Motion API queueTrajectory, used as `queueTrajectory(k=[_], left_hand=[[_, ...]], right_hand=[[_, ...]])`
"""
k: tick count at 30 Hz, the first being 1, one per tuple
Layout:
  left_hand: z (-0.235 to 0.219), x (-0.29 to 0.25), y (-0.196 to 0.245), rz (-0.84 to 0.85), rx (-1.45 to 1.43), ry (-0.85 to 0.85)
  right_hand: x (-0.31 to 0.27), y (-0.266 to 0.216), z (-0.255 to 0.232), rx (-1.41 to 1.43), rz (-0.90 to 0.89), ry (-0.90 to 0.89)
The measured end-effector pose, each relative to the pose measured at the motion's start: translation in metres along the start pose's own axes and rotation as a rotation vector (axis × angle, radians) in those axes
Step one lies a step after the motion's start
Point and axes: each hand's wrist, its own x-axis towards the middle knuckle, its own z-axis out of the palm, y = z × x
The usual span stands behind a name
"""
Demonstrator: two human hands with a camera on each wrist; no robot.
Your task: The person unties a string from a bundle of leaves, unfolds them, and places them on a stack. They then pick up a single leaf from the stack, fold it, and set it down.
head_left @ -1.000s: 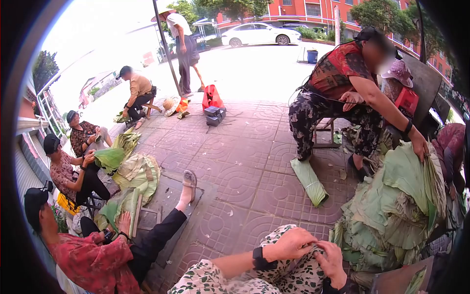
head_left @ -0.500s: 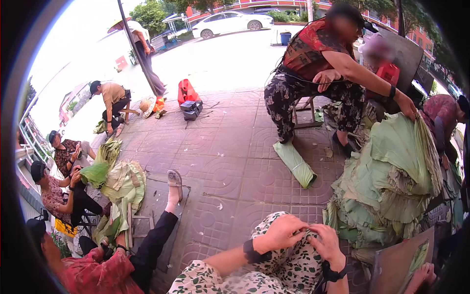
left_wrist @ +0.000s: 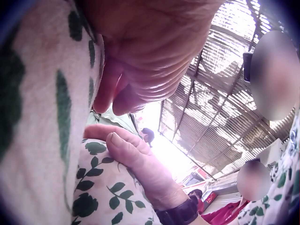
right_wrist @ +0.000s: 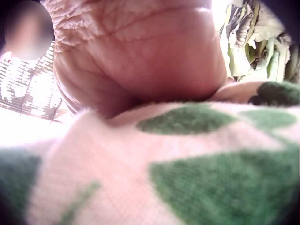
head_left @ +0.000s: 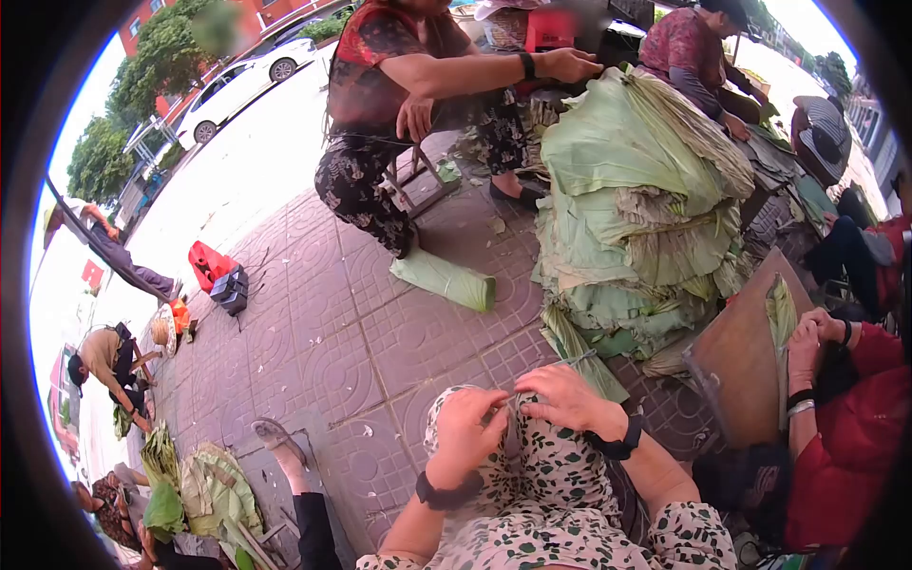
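Note:
Both hands rest on the knees of leaf-patterned trousers [head_left: 532, 475], fingertips close together. My left hand [head_left: 467, 427] lies with loosely bent fingers on one knee; it fills the top of the left wrist view [left_wrist: 154, 47]. On the other knee is my right hand [head_left: 570, 399], its fingers fairly relaxed; the left wrist view shows it lying on the cloth [left_wrist: 145, 164]. In the right wrist view the palm [right_wrist: 140, 51] touches the patterned cloth [right_wrist: 117, 164]. Nothing is visibly held in either hand.
A tall pile of large green leaves [head_left: 627, 199] stands ahead, with a leaf bundle [head_left: 443, 282] on the paving. A seated person in red and black [head_left: 380, 76] reaches to the pile. At right are a brown board [head_left: 750, 351] and a person in red [head_left: 850, 446]; others sit at left.
The head view has swung right, so the pile and people shift left and more people show at right. My hands remain on the knees, now more centred and with the forearms further apart.

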Motion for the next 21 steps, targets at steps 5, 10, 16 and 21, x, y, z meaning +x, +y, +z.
queueTrajectory(k=[5,10,16,21], left_hand=[[0.005,-0.003,0.001,-0.030,0.064,-0.001],[0.008,-0.005,-0.002,-0.036,0.026,-0.019],[0.010,-0.006,-0.004,-0.023,0.058,0.000],[0.011,-0.006,-0.002,-0.064,0.029,-0.052]], right_hand=[[0.001,-0.005,-0.005,0.039,0.133,-0.054],[-0.003,-0.001,-0.001,0.027,0.102,-0.041],[-0.004,0.004,0.003,0.088,0.102,-0.007],[-0.011,0.028,-0.014,0.666,0.310,-0.098]])
